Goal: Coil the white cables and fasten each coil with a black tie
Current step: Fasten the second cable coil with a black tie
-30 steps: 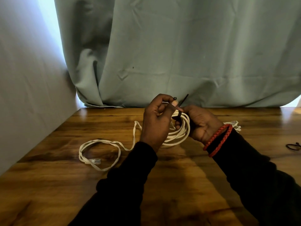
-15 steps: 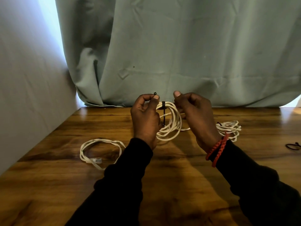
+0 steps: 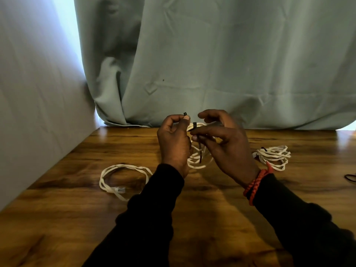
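Observation:
A white cable coil (image 3: 197, 160) hangs upright between my hands above the wooden table (image 3: 77, 218). A black tie (image 3: 199, 149) loops over the coil's top and hangs down its front. My left hand (image 3: 174, 143) pinches the tie's head end beside the coil. My right hand (image 3: 225, 145) pinches the tie's strap with thumb and forefinger. Part of the coil is hidden behind both hands. A second white coil (image 3: 273, 157), with a black tie on it, lies on the table to the right. A loose white cable loop (image 3: 123, 180) with a clear plug lies at the left.
A grey-green curtain (image 3: 212, 64) hangs along the table's far edge. A pale wall (image 3: 34, 112) borders the left side. A dark thin loop (image 3: 349, 178) lies at the far right edge of the table.
The coil has been lifted and turned upright between my hands. The tie now sits looped over its top, and my right hand has come forward onto the strap.

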